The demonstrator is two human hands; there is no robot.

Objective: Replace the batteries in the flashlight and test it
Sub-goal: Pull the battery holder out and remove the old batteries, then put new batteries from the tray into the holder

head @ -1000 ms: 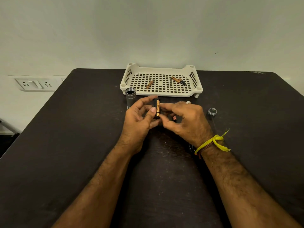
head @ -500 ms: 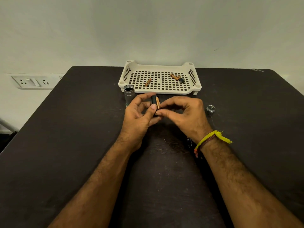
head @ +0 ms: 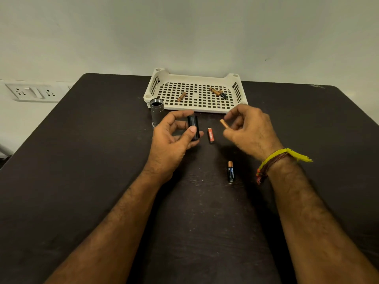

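My left hand [head: 174, 140] grips a black battery holder [head: 193, 127] upright between thumb and fingers. To its right, my right hand [head: 249, 132] pinches a copper-topped battery [head: 224, 123], a short gap away from the holder. A red battery [head: 211, 135] lies on the dark table [head: 82, 181] between my hands. A black and copper battery [head: 230, 171] lies nearer to me, under my right wrist. The grey flashlight body [head: 156, 114] stands upright just left of my left hand.
A white perforated tray [head: 196, 108] at the table's back edge holds a few batteries [head: 218, 92], one of them [head: 181, 96] lying apart on the left. A wall socket plate [head: 32, 92] is at far left. The flashlight's end cap is hidden behind my right hand.
My right hand has pulled a battery out of the holder and moved right, away from my left hand. The red battery and the black one on the table have come into view.
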